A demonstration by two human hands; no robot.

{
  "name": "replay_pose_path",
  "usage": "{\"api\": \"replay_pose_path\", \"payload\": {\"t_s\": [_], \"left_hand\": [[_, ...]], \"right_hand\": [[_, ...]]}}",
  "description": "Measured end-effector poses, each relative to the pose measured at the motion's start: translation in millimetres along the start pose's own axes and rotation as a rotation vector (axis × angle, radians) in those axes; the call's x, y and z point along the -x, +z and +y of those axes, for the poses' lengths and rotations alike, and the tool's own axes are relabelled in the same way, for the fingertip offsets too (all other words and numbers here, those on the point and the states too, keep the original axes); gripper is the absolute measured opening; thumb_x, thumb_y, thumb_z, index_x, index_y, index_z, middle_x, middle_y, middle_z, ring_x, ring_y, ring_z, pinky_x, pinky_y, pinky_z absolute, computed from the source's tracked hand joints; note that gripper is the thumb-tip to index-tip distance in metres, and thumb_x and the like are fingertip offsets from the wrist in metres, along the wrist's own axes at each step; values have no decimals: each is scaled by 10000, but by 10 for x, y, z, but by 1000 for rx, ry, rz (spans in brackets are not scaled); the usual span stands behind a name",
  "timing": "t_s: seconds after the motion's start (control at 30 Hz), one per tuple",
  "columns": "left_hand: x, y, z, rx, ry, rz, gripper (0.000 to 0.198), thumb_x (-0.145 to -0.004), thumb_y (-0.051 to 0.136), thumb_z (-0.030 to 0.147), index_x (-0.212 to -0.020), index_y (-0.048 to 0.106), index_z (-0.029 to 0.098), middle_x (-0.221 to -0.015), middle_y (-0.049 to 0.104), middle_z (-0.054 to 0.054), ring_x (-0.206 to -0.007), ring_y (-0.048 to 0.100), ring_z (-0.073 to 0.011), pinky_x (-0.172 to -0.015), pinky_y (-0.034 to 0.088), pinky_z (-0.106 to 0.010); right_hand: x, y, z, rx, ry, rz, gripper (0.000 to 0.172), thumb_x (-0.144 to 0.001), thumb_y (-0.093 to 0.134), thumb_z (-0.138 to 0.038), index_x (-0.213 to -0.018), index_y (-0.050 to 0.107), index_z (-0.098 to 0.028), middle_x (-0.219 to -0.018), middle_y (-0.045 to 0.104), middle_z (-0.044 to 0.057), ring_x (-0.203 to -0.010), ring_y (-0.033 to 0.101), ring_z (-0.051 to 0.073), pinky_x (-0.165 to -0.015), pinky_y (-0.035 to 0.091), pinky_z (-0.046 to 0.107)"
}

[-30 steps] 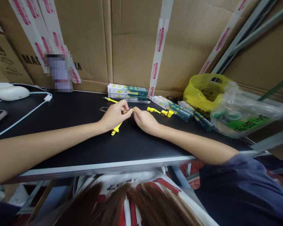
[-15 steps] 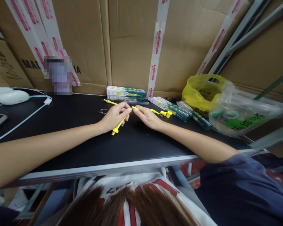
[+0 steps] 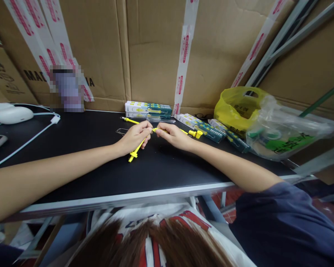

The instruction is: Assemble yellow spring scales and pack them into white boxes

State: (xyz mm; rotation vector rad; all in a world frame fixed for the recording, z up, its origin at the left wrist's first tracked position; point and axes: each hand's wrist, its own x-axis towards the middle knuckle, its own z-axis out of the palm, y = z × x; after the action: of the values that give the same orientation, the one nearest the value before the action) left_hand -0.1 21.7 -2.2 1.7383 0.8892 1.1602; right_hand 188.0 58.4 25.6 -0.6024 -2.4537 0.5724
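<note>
- Head view, landmark: the yellow rod (image 3: 135, 152), carried in the left hand. All places below are relative to this rod.
- Left hand (image 3: 136, 136): thumb and forefinger are together, clamped on the rod's upper part. The rod's wider end projects below the hand, toward the near edge of the black table (image 3: 172, 170); contact with the table cannot be told.
- Right hand (image 3: 174, 136): above and to the right of the rod. Thumb and forefinger are pinched on a small yellow piece (image 3: 154, 129), which meets the left fingertips. Fingers hide whether piece and rod are joined.
- Step, as judged: fine two-handed handling of the small yellow piece.
- Technique: the left hand best serves as the fixed support, while the right makes short, controlled movements. The piece should be lined up before pressure is applied.
- Caution: the piece looks thin and is probably easy to bend or drop; a light pinch close to the contact point is advisable.
- Clearance: loose yellow parts (image 3: 199, 134) and a dark spring (image 3: 189, 135) lie right of the rod, just beyond the right hand. The spring could roll if brushed.
- Left of the rod lies a wire loop (image 3: 119, 129); behind the rod, a second yellow rod (image 3: 131, 120).
</note>
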Motion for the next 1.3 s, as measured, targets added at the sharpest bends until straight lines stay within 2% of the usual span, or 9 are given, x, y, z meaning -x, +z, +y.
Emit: {"api": "replay_pose_path", "payload": {"t_s": [0.13,0.3,0.43,0.57,0.7,0.8,0.93,1.03,1.3], "left_hand": [[3,-2,1,-14,-39,-66,252,-919,443,374,-745,413,194,-509,388,76,-412,388,-64,-386,401,-174],[-22,-14,8,-47,-125,-111,237,-931,369,300,-727,414,189,-470,428,63,-395,400,-66,-402,412,-169],[-54,-15,27,-29,-201,-113,208,-916,325,218,-738,428,183,-475,483,50,-378,426,-65,-387,400,-156],[-69,-18,29,26,-240,-106,199,-925,351,255,-777,458,175,-479,510,44,-362,433,-67,-363,385,-153],[-81,-53,5,125,-234,-133,232,-904,481,372,-901,537,148,-516,545,28,-387,467,-70,-374,397,-151],[-93,-81,-10,223,-219,-89,296,-879,541,400,-1028,550,145,-567,577,16,-418,504,-84,-396,435,-174],[-97,-91,-12,303,-219,25,279,-891,538,360,-1093,540,167,-624,609,9,-440,537,-89,-419,458,-186],[-92,-87,-8,330,-210,61,263,-892,545,346,-1100,535,185,-646,624,8,-441,548,-85,-432,466,-184],[-84,-79,15,319,-212,62,291,-894,542,346,-1144,525,198,-645,622,11,-440,543,-84,-430,466,-183]], "right_hand": [[10,-41,71,274,-38,-6,266,-959,408,-359,-775,478,-181,-707,469,-15,-656,424,116,-631,310,224],[11,-162,160,579,-163,51,229,-967,425,-333,-874,565,-178,-852,578,45,-783,527,150,-652,336,230],[-13,-278,254,537,-195,133,208,-951,475,-335,-952,616,-182,-912,599,49,-775,548,141,-673,381,232],[-40,-291,340,432,-191,196,192,-924,514,-296,-1010,634,-174,-893,608,39,-698,526,122,-659,397,237],[-55,-271,419,356,-104,246,242,-898,509,-229,-1109,606,-160,-820,611,19,-642,503,112,-658,409,245],[-46,-319,532,403,0,267,267,-867,496,-178,-1110,603,-164,-807,614,19,-668,527,125,-671,418,254],[-47,-449,696,605,100,203,209,-835,495,-144,-980,645,-164,-924,646,61,-799,574,163,-734,427,274],[-123,-533,746,755,149,147,213,-858,482,-162,-979,658,-168,-991,656,81,-898,584,194,-770,424,291],[-487,-485,765,969,183,-217,229,-809,596,-203,-1028,658,-170,-1051,673,109,-965,599,240,-753,422,304]]}}
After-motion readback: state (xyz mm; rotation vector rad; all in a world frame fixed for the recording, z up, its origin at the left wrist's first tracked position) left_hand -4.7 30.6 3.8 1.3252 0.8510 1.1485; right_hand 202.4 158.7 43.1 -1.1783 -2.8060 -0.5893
